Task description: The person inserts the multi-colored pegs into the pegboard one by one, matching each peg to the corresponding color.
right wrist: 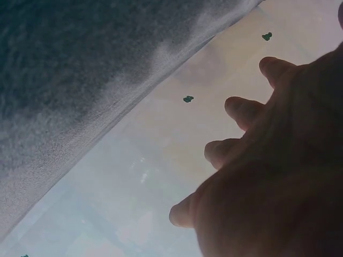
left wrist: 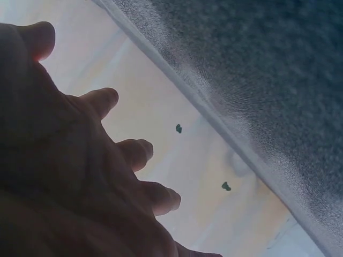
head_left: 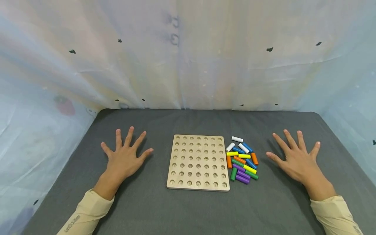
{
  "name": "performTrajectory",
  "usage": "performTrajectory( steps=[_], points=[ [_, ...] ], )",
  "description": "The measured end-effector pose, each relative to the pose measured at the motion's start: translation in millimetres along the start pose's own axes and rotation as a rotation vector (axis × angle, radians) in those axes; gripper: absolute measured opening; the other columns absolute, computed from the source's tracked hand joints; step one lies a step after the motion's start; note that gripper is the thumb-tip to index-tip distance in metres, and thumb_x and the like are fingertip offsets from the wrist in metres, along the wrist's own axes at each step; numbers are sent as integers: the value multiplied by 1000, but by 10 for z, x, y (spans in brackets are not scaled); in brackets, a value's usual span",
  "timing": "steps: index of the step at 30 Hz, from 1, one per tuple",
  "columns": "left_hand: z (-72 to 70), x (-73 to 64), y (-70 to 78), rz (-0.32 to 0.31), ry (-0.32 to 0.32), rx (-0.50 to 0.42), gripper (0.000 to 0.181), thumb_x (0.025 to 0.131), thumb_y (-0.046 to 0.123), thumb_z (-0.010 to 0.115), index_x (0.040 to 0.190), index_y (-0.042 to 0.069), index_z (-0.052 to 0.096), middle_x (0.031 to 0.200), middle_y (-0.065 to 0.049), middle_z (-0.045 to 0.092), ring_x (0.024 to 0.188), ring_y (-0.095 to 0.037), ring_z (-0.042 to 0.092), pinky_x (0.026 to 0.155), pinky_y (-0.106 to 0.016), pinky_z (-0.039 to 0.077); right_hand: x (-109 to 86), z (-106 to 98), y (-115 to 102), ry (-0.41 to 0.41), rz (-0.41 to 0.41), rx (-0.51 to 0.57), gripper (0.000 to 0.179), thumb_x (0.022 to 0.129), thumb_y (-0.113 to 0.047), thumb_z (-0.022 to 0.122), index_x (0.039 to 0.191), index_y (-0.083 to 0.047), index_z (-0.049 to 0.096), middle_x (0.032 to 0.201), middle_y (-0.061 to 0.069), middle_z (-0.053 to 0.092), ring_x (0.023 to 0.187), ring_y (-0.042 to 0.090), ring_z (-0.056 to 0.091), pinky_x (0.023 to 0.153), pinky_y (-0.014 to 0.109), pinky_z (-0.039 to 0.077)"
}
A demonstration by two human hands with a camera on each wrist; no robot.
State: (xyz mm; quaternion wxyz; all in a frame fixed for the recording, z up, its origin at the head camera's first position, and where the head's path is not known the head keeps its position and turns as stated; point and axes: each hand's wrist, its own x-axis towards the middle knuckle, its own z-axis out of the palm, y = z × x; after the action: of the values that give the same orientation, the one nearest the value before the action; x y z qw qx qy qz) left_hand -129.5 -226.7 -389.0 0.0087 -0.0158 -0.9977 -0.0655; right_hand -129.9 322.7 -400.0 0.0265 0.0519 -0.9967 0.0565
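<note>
A square wooden pegboard (head_left: pixel 195 162) with rows of round holes lies flat near the middle of the table in the head view. Against its right side is a loose cluster of short pegs (head_left: pixel 242 156) in white, blue, yellow, orange, green and purple. My left hand (head_left: pixel 124 160) is palm down with fingers spread, left of the board and apart from it. To the right of the pegs, my right hand (head_left: pixel 299 163) is also spread palm down and holds nothing. Both wrist views show the hands' straight fingers in shadow.
A dark grey cloth covers the table (head_left: pixel 141 212). Behind its far edge hangs a pale curtain (head_left: pixel 205 65) with small dark marks, and similar sheeting closes in the left and right sides. Light sleeves (head_left: pixel 91 209) cover both forearms.
</note>
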Motion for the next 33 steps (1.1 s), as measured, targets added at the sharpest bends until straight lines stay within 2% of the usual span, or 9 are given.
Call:
performTrajectory(
  steps=[7,11,17,22,24,26,29,31,33],
  points=[
    [10,-7,27,16,-4,-42,83,93,76,36,160,32,17,169,-10,-7,151,-47,-17,103,-83,-10,-37,-22,-14,9,-49,-7,79,97,-65,45,161,-28,15,168,16,7,153,41,-15,108,72,-22],
    [-8,-36,175,36,-44,-129,83,93,74,40,161,33,12,169,-8,-9,152,-45,-15,106,-81,-6,-41,-103,-105,21,-125,36,78,97,-57,54,160,-25,22,164,18,22,155,41,1,116,68,-13],
    [44,-96,461,165,-194,-340,92,89,69,56,160,35,9,169,-12,-2,153,-45,-7,109,-78,-2,50,-287,-484,-67,-176,150,73,92,-43,68,153,-15,39,154,23,41,143,48,33,111,70,25],
    [42,-121,509,273,-371,-442,106,80,61,74,161,33,10,169,-11,2,154,-43,-4,112,-74,-6,167,-377,-813,-136,-165,256,60,94,-34,68,148,-15,48,147,21,52,129,45,52,99,65,43],
    [38,-119,508,293,-436,-446,112,76,59,79,161,34,9,169,-8,1,155,-41,-5,113,-72,-8,221,-391,-893,-135,-171,276,57,94,-31,69,146,-16,51,142,19,57,117,39,62,94,61,48],
    [26,-114,517,302,-472,-447,118,72,56,83,161,32,10,169,-6,2,155,-41,-7,113,-72,-9,279,-402,-952,-149,-168,299,55,95,-30,68,146,-17,52,137,18,62,89,31,67,81,50,52],
    [2,-107,543,305,-488,-434,121,67,52,86,161,29,13,169,-3,3,154,-42,-9,112,-73,-10,357,-407,-1001,-182,-159,315,55,96,-29,67,146,-16,52,122,18,69,56,18,49,65,37,43],
    [-9,-103,559,302,-494,-428,121,66,51,87,161,27,15,169,0,4,154,-42,-10,112,-73,-11,390,-404,-1010,-207,-146,323,55,96,-29,67,147,-15,51,117,18,70,47,15,37,61,34,38],
    [-9,-102,565,308,-497,-422,120,67,50,86,161,25,16,169,1,5,153,-42,-11,111,-74,-12,411,-391,-1000,-218,-138,318,54,96,-29,66,146,-14,51,121,19,69,45,13,36,62,33,39]
  ],
)
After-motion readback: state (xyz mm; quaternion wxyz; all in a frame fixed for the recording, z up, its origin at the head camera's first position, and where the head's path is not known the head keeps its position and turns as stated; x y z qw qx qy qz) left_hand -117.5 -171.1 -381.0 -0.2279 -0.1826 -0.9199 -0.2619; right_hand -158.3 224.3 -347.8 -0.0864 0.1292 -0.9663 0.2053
